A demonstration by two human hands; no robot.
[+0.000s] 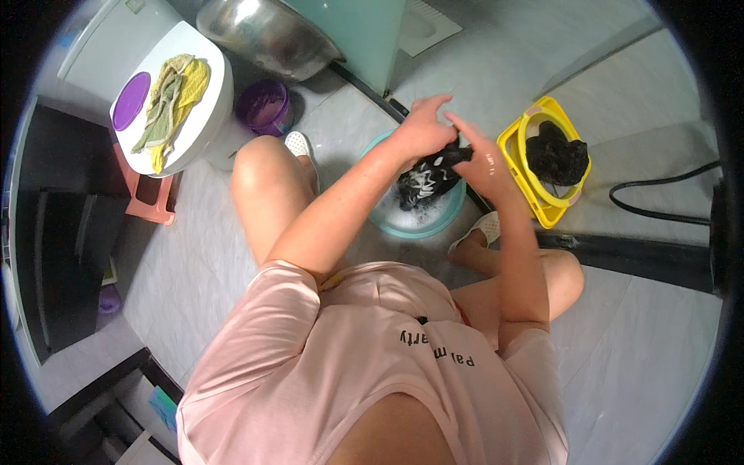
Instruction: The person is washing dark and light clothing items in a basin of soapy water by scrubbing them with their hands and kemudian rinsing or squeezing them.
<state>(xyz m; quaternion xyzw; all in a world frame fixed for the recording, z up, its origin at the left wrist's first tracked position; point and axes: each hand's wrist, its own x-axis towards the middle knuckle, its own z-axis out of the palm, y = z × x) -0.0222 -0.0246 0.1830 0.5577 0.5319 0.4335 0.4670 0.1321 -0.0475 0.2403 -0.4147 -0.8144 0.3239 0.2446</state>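
Observation:
A turquoise basin [419,232] holding white suds stands on the floor between my feet. Over it hangs a wet black cloth [429,181] with white markings, its lower end down at the suds. My left hand [429,131] grips the upper part of this cloth from the left side. From the right, my right hand [483,165] grips a bunched end of the same cloth, with its index finger stretched out toward the left hand. The hands partly hide the cloth's top edge.
Right of the basin, a yellow plastic frame [549,224] bears a bundled black cloth [555,152]. At left stand a purple bucket [288,119], a large steel bowl [267,38] and a toilet lid [200,49] with green and yellow cloths [174,104]. A pink stool [148,212] sits beside it.

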